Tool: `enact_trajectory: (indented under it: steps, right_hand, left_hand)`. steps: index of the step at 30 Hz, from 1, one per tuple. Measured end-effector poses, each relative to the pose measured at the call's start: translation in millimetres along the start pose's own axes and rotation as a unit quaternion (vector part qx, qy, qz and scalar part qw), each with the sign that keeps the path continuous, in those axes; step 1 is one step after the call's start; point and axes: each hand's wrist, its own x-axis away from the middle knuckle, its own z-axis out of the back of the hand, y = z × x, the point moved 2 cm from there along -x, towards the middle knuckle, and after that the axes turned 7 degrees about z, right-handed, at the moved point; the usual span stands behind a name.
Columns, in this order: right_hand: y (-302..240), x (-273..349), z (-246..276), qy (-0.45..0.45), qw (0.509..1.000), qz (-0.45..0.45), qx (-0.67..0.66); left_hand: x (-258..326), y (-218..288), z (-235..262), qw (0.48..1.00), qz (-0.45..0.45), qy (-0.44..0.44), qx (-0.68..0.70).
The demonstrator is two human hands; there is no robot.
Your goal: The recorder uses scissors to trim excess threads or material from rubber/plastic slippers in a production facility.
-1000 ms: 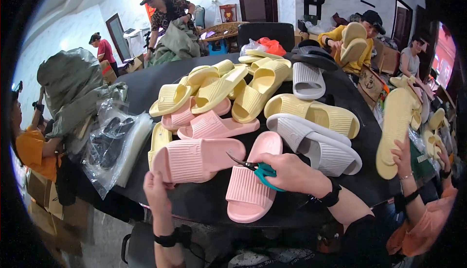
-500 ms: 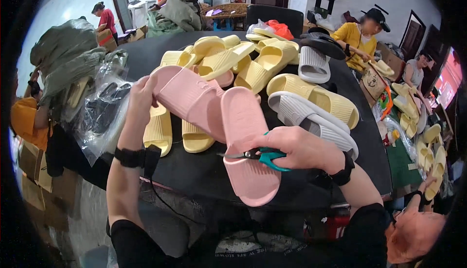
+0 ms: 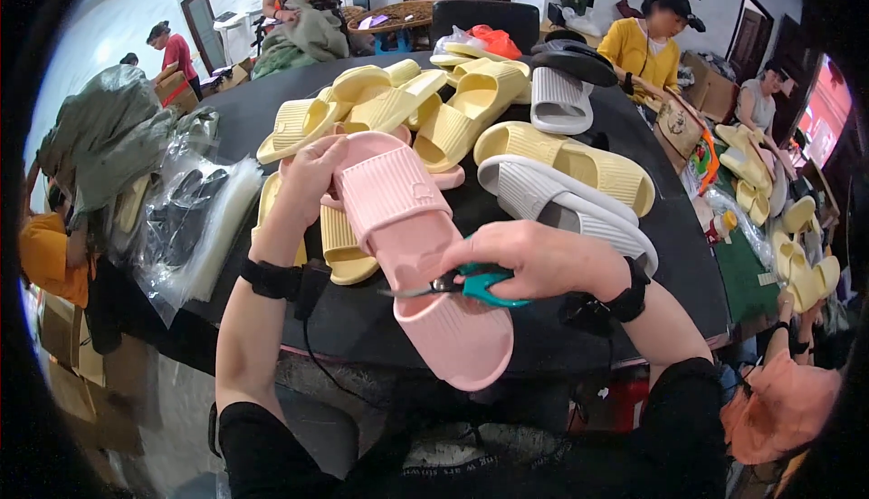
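A pair of pink slippers lies end to end in front of me, the upper pink slipper (image 3: 389, 196) in line with the lower pink slipper (image 3: 457, 336). My left hand (image 3: 308, 173) is closed on the toe edge of the upper one. In my right hand (image 3: 552, 259) are small scissors (image 3: 493, 289) with teal handles, gripped in the fingers. Their dark blades reach left across the lower slipper, by its strap opening; whether they touch it I cannot tell. My right fingertips rest by the overlapping part of the pair.
Yellow slippers (image 3: 462, 114) pile up beyond on the black table (image 3: 679, 254). Grey slippers (image 3: 570, 209) lie to the right, black ones (image 3: 575, 60) farther back. Clear plastic bags (image 3: 204, 227) stand at the left. Several people work around, one in yellow (image 3: 643, 51).
The upper pink slipper has swung from a slant to lie in line with the lower one. My left hand has moved right with it; the scissors have shifted slightly left.
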Motion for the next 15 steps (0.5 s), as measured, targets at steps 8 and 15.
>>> enact_trajectory:
  steps: [8,15]
  right_hand:
    - [15.6,5.9,3.9,0.042,0.999,-0.023,0.024]
    - [14.8,19.2,21.2,0.318,0.944,-0.072,0.057]
  left_hand:
    - [28.2,3.7,-27.8,0.999,-0.004,-0.011,0.039]
    - [64.9,-20.0,-11.0,0.989,0.032,0.037,0.143]
